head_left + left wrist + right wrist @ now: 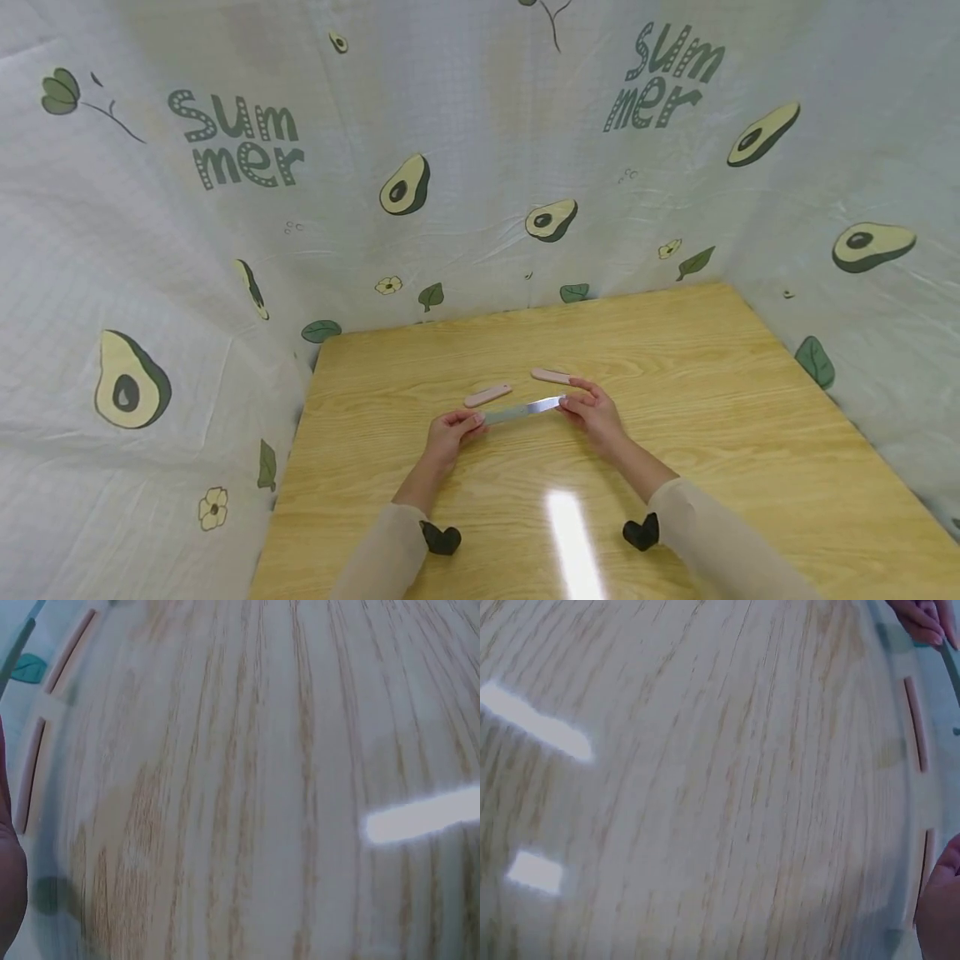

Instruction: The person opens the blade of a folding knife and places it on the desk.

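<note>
1x knife, pale green slim handle and shiny metal blade (522,411), is spanning the gap between both hands, near the middle of the worktop. Left hand (447,435): fingers are gripping the handle end. Right hand (595,417): thumb and fingers are pinching the blade at its tip end. Blade is pointing to the right.

2x slim pale pink round-ended bars are lying on the wood-grain worktop (675,358), both just beyond the knife. Left-hand bar (487,395) is sitting behind the handle, small dark spot showing near its right end. Right-hand bar (550,376) is sitting farther back, its right end running up to the right hand's fingers; can't tell if they're touching it.

2x light beige sleeves (390,550) are covering the forearms, 1x black piece (440,538) showing at each cuff. White sheeting (480,125) with avocado prints and 2x "summer" letterings is hanging around the worktop.
</note>
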`<state>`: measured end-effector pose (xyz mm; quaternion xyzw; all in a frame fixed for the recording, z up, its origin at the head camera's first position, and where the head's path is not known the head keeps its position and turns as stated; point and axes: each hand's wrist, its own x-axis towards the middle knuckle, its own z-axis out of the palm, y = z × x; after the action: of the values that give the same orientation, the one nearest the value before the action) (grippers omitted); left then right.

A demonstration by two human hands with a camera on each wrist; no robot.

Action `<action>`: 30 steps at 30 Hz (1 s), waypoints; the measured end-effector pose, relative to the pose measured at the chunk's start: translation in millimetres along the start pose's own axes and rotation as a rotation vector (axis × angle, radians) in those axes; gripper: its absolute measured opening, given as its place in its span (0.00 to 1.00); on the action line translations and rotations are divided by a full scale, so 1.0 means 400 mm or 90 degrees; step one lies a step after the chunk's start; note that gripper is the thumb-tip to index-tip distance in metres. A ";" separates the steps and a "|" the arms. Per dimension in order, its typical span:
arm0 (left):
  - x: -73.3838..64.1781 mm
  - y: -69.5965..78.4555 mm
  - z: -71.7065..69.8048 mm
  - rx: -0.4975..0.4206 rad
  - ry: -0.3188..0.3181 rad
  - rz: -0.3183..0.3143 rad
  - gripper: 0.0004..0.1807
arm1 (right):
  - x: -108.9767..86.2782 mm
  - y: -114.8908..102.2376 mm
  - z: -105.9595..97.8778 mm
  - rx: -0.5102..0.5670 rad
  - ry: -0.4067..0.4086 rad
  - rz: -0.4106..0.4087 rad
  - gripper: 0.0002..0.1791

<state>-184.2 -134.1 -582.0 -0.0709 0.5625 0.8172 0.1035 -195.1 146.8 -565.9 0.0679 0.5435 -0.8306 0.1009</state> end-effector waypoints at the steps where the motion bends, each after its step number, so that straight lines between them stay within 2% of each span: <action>1: 0.002 -0.002 -0.003 0.004 0.005 -0.005 0.04 | -0.001 0.001 -0.003 -0.015 0.001 0.011 0.33; 3: 0.006 -0.007 -0.006 0.021 0.020 -0.016 0.02 | -0.001 0.004 -0.009 -0.042 0.009 0.031 0.34; 6: 0.011 -0.017 -0.004 0.043 0.064 -0.030 0.07 | 0.000 0.011 -0.014 -0.091 0.035 0.062 0.35; 8: 0.013 -0.024 0.003 0.078 0.095 -0.029 0.12 | 0.003 0.017 -0.014 -0.113 0.063 0.074 0.36; 12: 0.009 -0.031 0.021 0.184 0.165 -0.013 0.16 | 0.012 0.027 -0.008 -0.165 0.097 0.084 0.36; 16: 0.003 -0.033 0.032 0.290 0.216 -0.008 0.14 | 0.019 0.032 0.001 -0.209 0.117 0.083 0.35; 18: 0.001 -0.033 0.033 0.322 0.225 -0.005 0.13 | 0.022 0.033 0.003 -0.214 0.129 0.084 0.35; 23: 0.003 -0.033 0.032 0.352 0.231 0.010 0.12 | 0.028 0.032 0.003 -0.212 0.131 0.091 0.36; 26: 0.004 -0.032 0.033 0.355 0.235 0.011 0.12 | 0.030 0.029 0.002 -0.225 0.132 0.097 0.36; 30: 0.007 -0.034 0.035 0.330 0.242 0.014 0.14 | 0.029 0.027 0.001 -0.246 0.133 0.098 0.35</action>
<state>-183.5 -116.0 -590.0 -0.1871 0.7619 0.6201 0.0024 -203.9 141.2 -578.0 0.1746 0.6933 -0.6891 0.1183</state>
